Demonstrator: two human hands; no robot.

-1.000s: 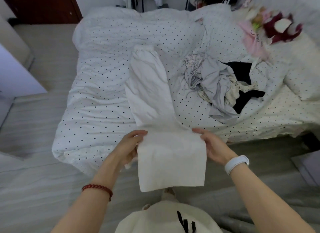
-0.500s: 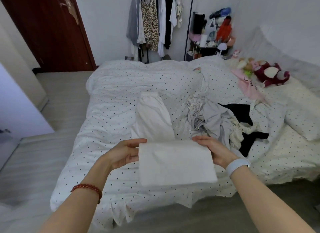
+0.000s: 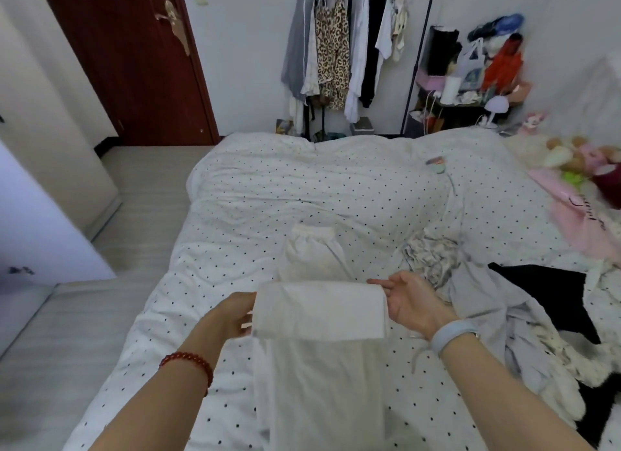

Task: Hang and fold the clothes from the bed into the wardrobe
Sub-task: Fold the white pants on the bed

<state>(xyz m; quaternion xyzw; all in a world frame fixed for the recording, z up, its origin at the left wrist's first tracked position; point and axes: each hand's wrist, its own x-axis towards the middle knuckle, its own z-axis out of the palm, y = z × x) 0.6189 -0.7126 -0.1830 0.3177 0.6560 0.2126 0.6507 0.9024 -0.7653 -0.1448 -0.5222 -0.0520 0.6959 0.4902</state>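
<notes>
White trousers (image 3: 316, 376) lie lengthwise on the polka-dot bed (image 3: 302, 188), waistband at the far end. Their near part is doubled over into a raised fold across the middle. My left hand (image 3: 232, 316) grips the left end of that fold, fingertips hidden in the cloth. At the fold's right end is my right hand (image 3: 410, 302), palm turned inward and fingers straight, touching the cloth's edge. A heap of unfolded clothes (image 3: 504, 302), grey, black and cream, lies on the bed to the right.
A clothes rack (image 3: 339, 47) with several hung garments stands against the far wall behind the bed. A dark red door (image 3: 134, 64) is at the back left. Plush toys and a pink item (image 3: 584, 182) lie at the bed's right. Floor runs along the left side.
The view rose from bed to room. The trouser end I held up near me has been carried forward and folded over onto the garment. My right hand's grip has loosened to straight fingers.
</notes>
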